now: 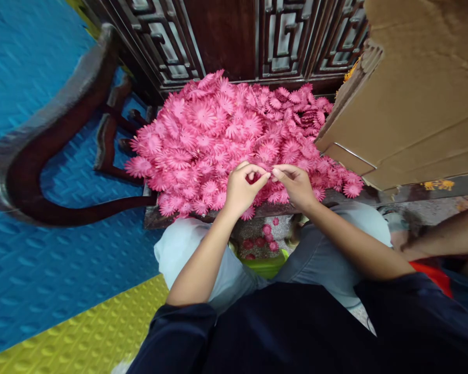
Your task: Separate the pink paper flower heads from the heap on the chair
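Note:
A large heap of pink artificial flower heads (205,117) is spread over a dark wooden seat. In front of its near edge, my left hand (242,188) pinches with thumb and forefinger. My right hand (296,186) is also closed in a pinch, and the fingertips of both hands almost meet. Whatever lies between them is too small to make out. Pink petals sit directly behind and below my fingers.
A cardboard box (417,98) stands on the right of the seat. On the left curves a wooden armrest (19,166), above a blue mat (78,259). Loose flower heads (259,242) lie on the floor near a green object (265,267). Another person's arm (448,231) is at right.

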`<state>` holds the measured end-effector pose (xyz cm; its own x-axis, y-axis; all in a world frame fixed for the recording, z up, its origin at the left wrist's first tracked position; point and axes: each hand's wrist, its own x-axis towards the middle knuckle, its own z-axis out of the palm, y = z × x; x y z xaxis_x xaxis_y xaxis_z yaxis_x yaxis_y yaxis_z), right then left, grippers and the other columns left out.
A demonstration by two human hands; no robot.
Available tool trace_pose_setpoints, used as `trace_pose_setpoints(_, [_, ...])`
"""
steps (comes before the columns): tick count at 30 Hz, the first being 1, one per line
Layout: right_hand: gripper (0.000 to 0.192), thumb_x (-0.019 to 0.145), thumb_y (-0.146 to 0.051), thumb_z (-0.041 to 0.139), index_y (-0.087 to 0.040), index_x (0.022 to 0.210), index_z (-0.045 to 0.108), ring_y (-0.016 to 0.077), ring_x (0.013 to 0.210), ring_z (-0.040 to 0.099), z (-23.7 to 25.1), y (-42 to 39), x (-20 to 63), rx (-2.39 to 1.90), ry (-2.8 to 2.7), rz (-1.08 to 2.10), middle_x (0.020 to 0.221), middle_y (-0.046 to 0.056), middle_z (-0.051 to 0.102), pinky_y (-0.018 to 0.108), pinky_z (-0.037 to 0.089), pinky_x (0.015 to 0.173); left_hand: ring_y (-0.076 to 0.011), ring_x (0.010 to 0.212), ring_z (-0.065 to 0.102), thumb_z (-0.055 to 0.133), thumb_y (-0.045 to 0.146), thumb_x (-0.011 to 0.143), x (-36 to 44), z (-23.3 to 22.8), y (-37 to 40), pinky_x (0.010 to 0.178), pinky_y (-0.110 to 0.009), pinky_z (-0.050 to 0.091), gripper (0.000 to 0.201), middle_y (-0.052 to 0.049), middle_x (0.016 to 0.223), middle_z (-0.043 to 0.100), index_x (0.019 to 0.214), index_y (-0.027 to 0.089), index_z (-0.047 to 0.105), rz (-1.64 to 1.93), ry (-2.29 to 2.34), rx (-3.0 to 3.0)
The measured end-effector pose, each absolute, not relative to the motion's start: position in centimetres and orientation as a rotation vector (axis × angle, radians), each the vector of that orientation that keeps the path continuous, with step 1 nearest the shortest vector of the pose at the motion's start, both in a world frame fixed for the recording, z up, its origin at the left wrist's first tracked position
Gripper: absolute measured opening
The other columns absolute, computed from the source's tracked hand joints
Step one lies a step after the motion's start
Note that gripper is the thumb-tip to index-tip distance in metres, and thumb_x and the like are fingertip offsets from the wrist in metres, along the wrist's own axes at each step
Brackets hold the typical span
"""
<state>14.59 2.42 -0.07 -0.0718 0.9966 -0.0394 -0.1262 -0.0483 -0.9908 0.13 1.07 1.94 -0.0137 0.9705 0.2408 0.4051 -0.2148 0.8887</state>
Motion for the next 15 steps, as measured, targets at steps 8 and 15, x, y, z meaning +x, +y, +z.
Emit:
trace_pose_setpoints(8, [0.027, 0.054, -0.042, 0.076, -0.021, 0.068, 0.066, 0.0100, 0.060, 0.058, 0.6, 2.6, 14.9, -1.098, -1.127, 1.513, 0.062, -0.004, 0.063, 0.029, 0.050, 0.069, -0.0117, 0.060, 0.040, 0.069, 0.029, 0.068, -0.2, 2.0, 1.4, 0.061, -0.026, 0.032, 0.013, 0.003, 0.059, 0.042, 0.062, 0.019, 0.063, 1.168, 1.360, 1.612])
trace_pose_setpoints(15, [0.026, 0.053, -0.039, 0.077, -0.022, 0.070, 0.067, 0.0098, 0.061, 0.058, 1.3, 2.7, 15.2, -1.095, -1.190, 1.561, 0.065, -0.004, 0.066, 0.028, 0.049, 0.069, -0.0116, 0.059, 0.038, 0.069, 0.034, 0.067, -0.7, 2.0, 1.7, 0.061, -0.026, 0.031, 0.017, 0.003, 0.058, 0.040, 0.061, 0.018, 0.064, 1.143, 1.314, 1.567])
